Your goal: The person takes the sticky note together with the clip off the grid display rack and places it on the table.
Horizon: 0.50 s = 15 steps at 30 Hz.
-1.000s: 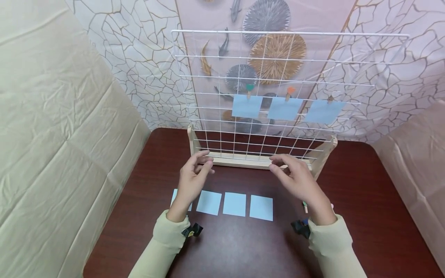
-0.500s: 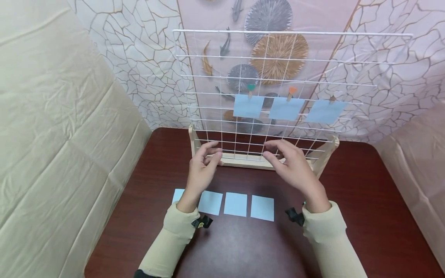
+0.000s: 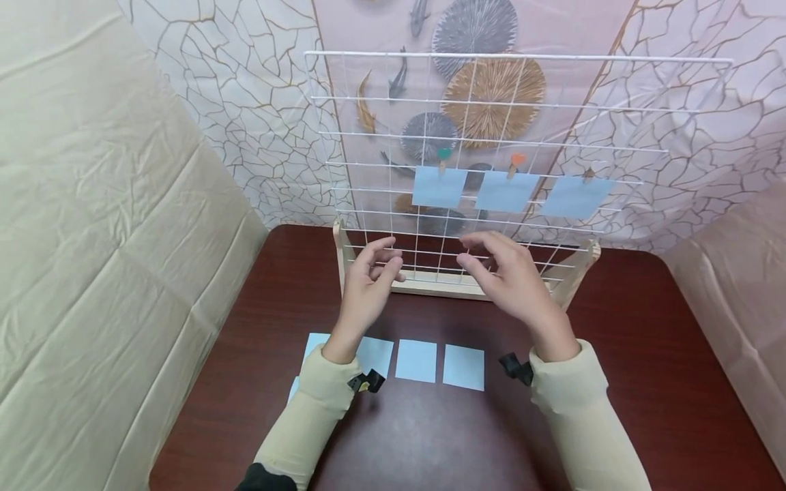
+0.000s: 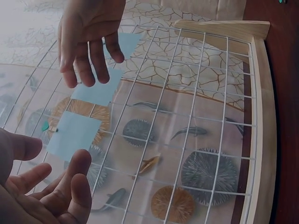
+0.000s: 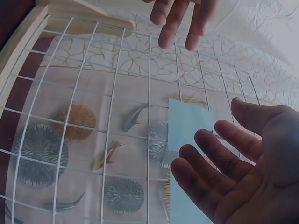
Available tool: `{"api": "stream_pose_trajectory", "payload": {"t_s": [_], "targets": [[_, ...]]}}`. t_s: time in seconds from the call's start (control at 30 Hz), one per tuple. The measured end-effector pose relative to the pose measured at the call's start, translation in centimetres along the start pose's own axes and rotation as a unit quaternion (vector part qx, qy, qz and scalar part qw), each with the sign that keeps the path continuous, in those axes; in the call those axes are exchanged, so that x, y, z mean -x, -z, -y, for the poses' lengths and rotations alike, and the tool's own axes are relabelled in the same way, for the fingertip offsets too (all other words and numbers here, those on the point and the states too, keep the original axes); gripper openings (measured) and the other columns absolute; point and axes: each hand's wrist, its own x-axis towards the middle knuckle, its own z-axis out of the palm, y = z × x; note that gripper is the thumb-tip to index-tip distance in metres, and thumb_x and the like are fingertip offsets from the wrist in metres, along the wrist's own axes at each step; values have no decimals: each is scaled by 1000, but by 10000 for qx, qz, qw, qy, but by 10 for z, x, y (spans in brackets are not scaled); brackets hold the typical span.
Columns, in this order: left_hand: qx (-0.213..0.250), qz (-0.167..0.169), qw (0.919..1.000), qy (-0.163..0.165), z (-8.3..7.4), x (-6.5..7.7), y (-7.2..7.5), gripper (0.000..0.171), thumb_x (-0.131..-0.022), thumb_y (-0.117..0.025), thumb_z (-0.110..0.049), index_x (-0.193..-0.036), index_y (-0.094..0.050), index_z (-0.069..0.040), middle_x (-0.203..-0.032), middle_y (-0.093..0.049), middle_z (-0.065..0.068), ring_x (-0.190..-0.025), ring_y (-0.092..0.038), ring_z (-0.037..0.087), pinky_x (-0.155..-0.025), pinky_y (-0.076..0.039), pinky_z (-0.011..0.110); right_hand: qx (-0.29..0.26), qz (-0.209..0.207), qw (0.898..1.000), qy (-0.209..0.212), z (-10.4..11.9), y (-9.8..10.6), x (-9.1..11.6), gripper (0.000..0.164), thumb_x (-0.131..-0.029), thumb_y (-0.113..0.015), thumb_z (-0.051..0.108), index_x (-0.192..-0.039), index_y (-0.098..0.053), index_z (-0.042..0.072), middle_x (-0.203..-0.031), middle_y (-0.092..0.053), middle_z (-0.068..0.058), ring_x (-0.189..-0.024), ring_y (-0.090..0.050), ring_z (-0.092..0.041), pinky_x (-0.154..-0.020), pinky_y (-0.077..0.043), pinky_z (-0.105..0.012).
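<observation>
Toward the left of the dark red table (image 3: 430,440), a blue corner (image 3: 293,389) is partly covered by the left sleeve (image 3: 331,382); beside it four pale blue sheets (image 3: 416,361) are laid in a row. Above these the left hand (image 3: 366,290) is held relaxed, its fingers loosely bent and nothing gripped. Behind, a white wire grid (image 3: 516,56) is borne by a wooden stand (image 3: 439,286). On it, blue cards (image 3: 439,187) are hung by a green heart clip (image 3: 443,154), then an orange one (image 3: 518,159). Below the second card the right hand (image 3: 516,279) is held likewise, loosely curved and ungripping. Farthest right, a third card (image 3: 577,198) is hung by a pale-topped clip (image 3: 589,174).
</observation>
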Motion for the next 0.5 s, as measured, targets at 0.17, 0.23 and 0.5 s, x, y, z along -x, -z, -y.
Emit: {"api": "stream_pose_trajectory", "payload": {"t_s": [0.17, 0.23, 0.5], "targets": [[115, 27, 9999, 22, -3, -5, -2, 39, -107, -61, -9, -144, -58, 1, -125, -68, 23, -88, -72, 42, -68, -51, 24, -40, -22, 10000, 63, 3, 4, -8, 29, -101, -72, 7, -129, -70, 3, -119, -73, -11, -85, -68, -19, -73, -54, -34], [110, -5, 9999, 9, -3, -7, -2, 39, -106, -61, -8, -143, -57, 4, -125, -68, 24, -87, -72, 42, -67, -51, 24, -70, -26, 9999, 96, 5, 5, -11, 30, -100, -72, 7, -130, -69, 2, -121, -72, -13, -88, -69, -22, -74, -54, -35], [52, -26, 9999, -113, -6, -17, -4, 39, -106, -61, -6, -143, -58, 3, -125, -68, 24, -85, -72, 43, -70, -55, 24, -102, -36, 9999, 72, 10, 13, -23, 32, -102, -69, 8, -134, -66, 2, -127, -70, -16, -111, -67, -31, -81, -55, -43]]}}
